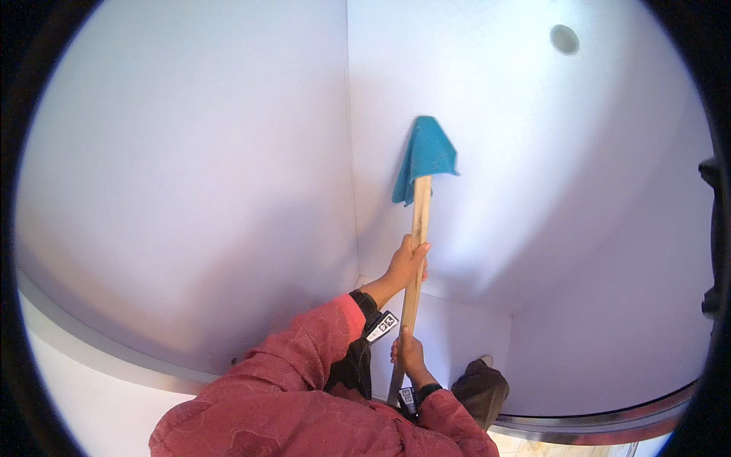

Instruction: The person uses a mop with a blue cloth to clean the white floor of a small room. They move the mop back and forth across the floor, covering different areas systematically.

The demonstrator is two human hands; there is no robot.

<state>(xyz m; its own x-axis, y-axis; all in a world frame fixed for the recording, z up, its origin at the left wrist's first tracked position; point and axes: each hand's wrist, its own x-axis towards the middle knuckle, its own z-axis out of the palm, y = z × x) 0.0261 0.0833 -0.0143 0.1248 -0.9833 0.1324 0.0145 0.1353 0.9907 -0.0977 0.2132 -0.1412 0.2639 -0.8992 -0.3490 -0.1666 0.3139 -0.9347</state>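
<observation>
Both hands grip a long wooden batten (421, 211) that slants upward, away from my body. My left hand (408, 263) is wrapped around its middle. Lower down, near my waist, my right hand (410, 354) clasps the same wood. A teal cloth (432, 148) hangs folded over the far end and covers the tip. The cloth lies in front of a pale panel (491, 103), a little right of a vertical corner seam; I cannot tell how firmly it touches the surface. The batten's lower end runs into shadow beside my right wrist.
A pale side panel (188, 143) rises on the left, and another (622, 297) stands on the right. A round fitting (565, 40) sits high in the panel ahead. Metal edging (594, 428) runs along the lower right. My trousered leg (482, 394) is beside my right arm.
</observation>
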